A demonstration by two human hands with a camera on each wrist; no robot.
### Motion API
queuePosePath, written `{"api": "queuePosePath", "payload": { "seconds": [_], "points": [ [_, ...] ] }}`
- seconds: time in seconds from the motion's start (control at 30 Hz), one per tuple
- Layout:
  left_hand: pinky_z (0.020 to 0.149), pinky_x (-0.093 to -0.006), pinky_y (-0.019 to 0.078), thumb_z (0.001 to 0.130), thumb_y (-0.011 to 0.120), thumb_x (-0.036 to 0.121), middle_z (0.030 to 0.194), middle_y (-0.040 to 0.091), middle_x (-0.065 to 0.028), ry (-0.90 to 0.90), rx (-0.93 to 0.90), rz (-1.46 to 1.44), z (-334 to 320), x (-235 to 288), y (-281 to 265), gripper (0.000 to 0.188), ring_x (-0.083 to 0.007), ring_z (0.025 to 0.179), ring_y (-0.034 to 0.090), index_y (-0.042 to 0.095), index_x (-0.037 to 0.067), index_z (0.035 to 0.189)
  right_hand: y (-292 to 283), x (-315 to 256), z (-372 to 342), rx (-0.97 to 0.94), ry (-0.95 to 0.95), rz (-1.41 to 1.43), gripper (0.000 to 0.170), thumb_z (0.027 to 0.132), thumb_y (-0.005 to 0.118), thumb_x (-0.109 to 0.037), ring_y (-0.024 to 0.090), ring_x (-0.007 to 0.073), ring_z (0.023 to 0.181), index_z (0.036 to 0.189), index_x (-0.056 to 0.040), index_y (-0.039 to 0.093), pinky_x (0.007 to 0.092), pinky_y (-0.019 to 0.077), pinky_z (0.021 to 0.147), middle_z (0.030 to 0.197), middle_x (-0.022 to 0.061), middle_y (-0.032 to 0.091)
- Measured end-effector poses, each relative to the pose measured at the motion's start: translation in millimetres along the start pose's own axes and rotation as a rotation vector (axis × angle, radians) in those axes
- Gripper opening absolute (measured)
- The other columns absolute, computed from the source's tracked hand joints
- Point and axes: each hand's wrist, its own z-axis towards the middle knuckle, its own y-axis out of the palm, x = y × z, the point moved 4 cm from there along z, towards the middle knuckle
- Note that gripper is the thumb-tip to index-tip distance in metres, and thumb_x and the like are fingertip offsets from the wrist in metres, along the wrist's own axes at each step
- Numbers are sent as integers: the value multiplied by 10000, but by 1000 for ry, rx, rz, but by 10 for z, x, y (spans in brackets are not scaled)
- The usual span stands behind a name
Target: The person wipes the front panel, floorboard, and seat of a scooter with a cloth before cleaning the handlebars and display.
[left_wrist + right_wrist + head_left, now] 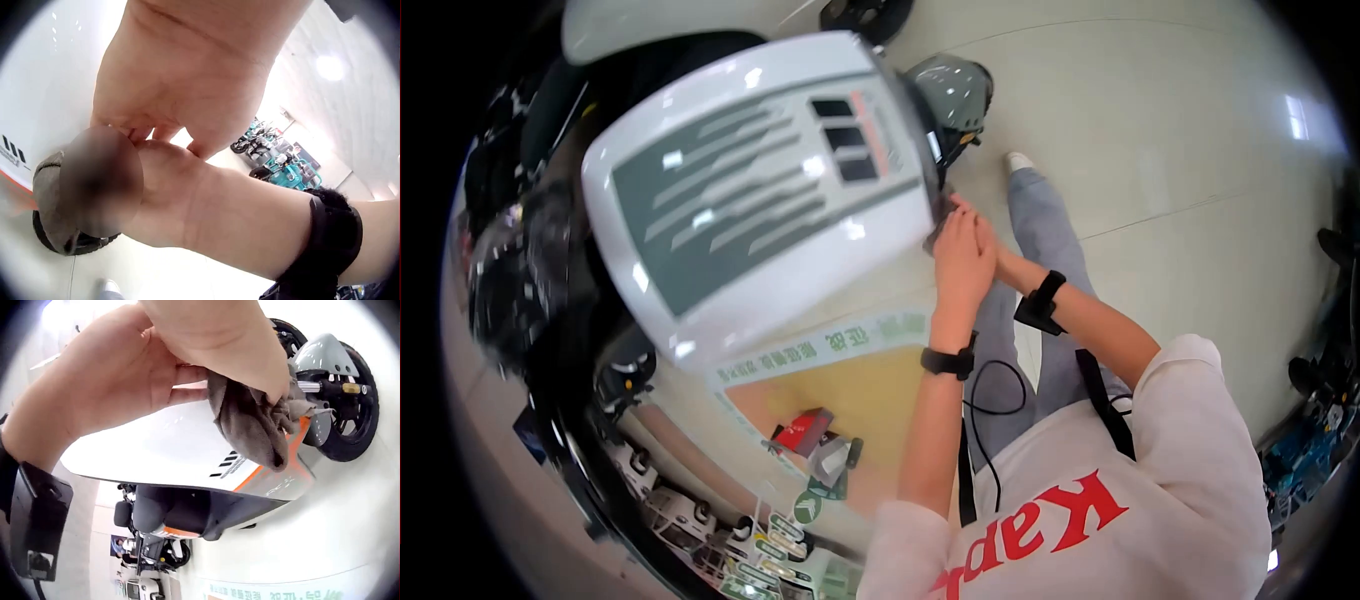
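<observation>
A grey-brown cloth (247, 419) is bunched against the front of a white and grey scooter (840, 215), by its orange stripe. My right hand (219, 347) grips the cloth, with folds hanging below the fingers. My left hand (963, 255) lies over the right hand in the head view. In the right wrist view, the left hand's (125, 378) fingers run to the cloth's near edge and their tips are hidden behind it. The left wrist view shows the left palm (181, 81) close above the right hand (165, 187); a blurred patch covers the right fingers.
The scooter's grey front fender (950, 95) juts out beyond the hands. A printed floor mat (840, 385) carries a red box (805, 430) and small items. Parked vehicles (685, 515) stand lower left, with teal ones (1305, 450) at the right edge. A black cable (1000, 410) hangs by my legs.
</observation>
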Motion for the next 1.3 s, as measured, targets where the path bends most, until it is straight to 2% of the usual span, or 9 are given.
{"api": "queuePosePath", "payload": {
  "seconds": [0.23,0.33,0.53,0.8,0.9,1.13,1.2,1.27,1.3],
  "points": [
    [955,-389,319,885,430,176,1187,455,-218,261,323,-156,-904,-8,-555,390,-363,1124,418,397,-57,1196,783,-1068,-358,222,-196,-261,521,857,424,-113,224,349,1305,1334,25,266,367,207,1061,1429,221,163],
    [992,-419,265,900,401,214,1267,374,-214,456,533,4,-1182,71,-842,430,-367,1186,342,361,-54,1233,976,-1573,-459,3,-469,-203,564,788,427,-7,254,301,1308,1338,-21,304,333,223,1049,1431,178,217],
    [997,-439,251,910,351,232,1300,321,-222,454,912,-173,-1336,263,-1250,433,-375,1197,320,363,-43,1244,1376,-2509,-384,-378,-591,-229,577,771,419,26,298,303,1287,1335,-41,322,323,274,1021,1434,163,221],
    [918,-417,348,865,449,173,1218,432,-208,148,1271,-512,-1301,-117,-1398,402,-374,1099,426,406,-21,1214,1980,-2581,-140,-530,-1379,-1186,410,806,472,-82,380,332,1199,1214,-56,492,382,307,984,1328,93,406],
    [822,-417,402,854,449,145,1077,496,-251,200,1199,-868,-990,-459,-999,383,-405,977,489,384,-43,1181,1867,-2124,11,-568,-1700,-1284,388,772,508,-144,440,249,1149,1155,-104,553,376,319,927,1238,28,506],
    [845,-388,414,849,390,131,1050,502,-282,-134,1036,-1397,-662,-840,126,415,-396,952,530,320,-17,1230,1547,-1108,105,-1213,-1552,-1592,486,732,528,-130,383,213,1196,1200,-14,475,350,308,975,1298,36,437],
    [865,-361,410,837,378,115,1105,505,-225,-177,1199,-1516,-572,-964,402,442,-324,988,535,310,-2,1258,1409,-884,99,-1335,-1493,-1604,471,730,531,-129,355,226,1213,1174,15,470,354,290,1010,1297,69,422],
    [954,-330,316,849,406,199,1211,481,-53,-123,565,-1859,-461,-972,736,453,-171,1146,430,364,61,1278,1235,-680,142,-1569,-1216,-1809,414,728,534,-126,364,245,1207,1110,29,497,342,288,1018,1265,105,442],
    [984,-333,299,828,418,246,1186,506,-33,-71,530,-1837,-430,-937,753,455,-141,1141,436,414,93,1257,1157,-626,192,-1575,-1207,-1825,337,727,531,-115,362,258,1215,1033,26,533,328,293,1017,1226,134,463]
  ]
}}
